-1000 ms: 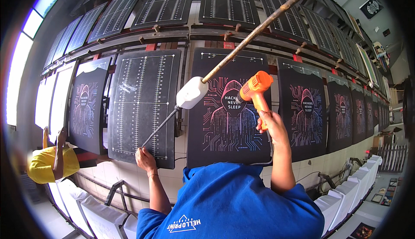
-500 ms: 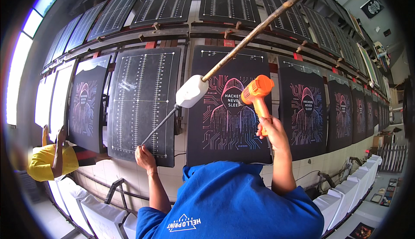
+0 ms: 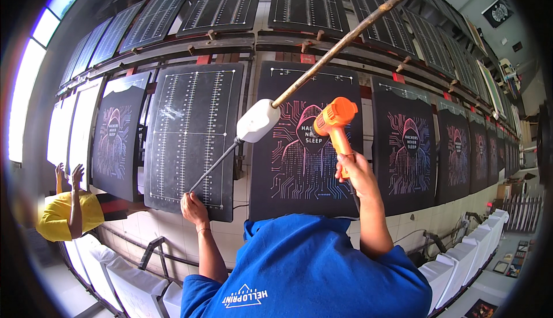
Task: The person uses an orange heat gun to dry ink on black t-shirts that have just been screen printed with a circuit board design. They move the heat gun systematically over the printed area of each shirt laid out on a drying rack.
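My right hand (image 3: pixel 359 174) grips the handle of an orange hair dryer (image 3: pixel 340 115), held over a black T-shirt (image 3: pixel 276 194) with a pink and blue hooded-figure print. The dryer covers part of the print. My left hand (image 3: pixel 194 208) is closed at the lower end of a thin black cord (image 3: pixel 213 167), at the front edge of a black marked board (image 3: pixel 167 145). From there the cord runs straight up to a white plastic piece (image 3: pixel 258 121) on the end of a long wooden stick (image 3: pixel 351 33), which slants to the upper right.
More printed black shirts lie on boards to the right (image 3: pixel 406 145) and left (image 3: pixel 118 139). A second row of marked boards (image 3: pixel 308 1) stands beyond a dark rail (image 3: pixel 224 40). At the far left is a person in yellow (image 3: pixel 72 214). White-covered units (image 3: pixel 132 275) line the near side.
My right hand has moved the hair dryer slightly left over the print. My left hand stays at the cord. The person in yellow has shifted their hands slightly.
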`<action>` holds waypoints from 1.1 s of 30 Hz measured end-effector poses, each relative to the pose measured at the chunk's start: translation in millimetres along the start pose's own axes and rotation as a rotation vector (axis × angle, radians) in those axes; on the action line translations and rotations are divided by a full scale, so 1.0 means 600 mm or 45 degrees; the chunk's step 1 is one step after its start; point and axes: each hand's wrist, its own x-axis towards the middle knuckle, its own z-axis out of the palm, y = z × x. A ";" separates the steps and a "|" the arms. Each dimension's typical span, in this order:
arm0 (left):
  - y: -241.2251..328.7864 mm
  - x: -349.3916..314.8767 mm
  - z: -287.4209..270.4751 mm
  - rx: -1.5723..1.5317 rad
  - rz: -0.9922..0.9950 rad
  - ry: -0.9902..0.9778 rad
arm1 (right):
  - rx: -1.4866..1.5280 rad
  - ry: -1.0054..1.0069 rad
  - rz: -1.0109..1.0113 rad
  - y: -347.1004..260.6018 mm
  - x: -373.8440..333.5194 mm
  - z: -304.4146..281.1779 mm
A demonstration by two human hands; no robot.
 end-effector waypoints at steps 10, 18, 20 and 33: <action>-0.005 -0.001 0.001 0.000 0.009 -0.010 | 0.019 -0.109 0.024 0.001 0.018 0.005; -0.004 0.000 -0.002 0.013 -0.003 -0.068 | -0.025 -0.148 0.092 -0.010 0.013 0.004; -0.001 -0.001 -0.002 -0.013 0.012 -0.031 | -0.028 -0.123 0.130 -0.009 0.005 0.003; -0.008 0.000 0.001 0.006 0.023 -0.044 | -0.015 -0.080 0.112 -0.011 -0.006 0.003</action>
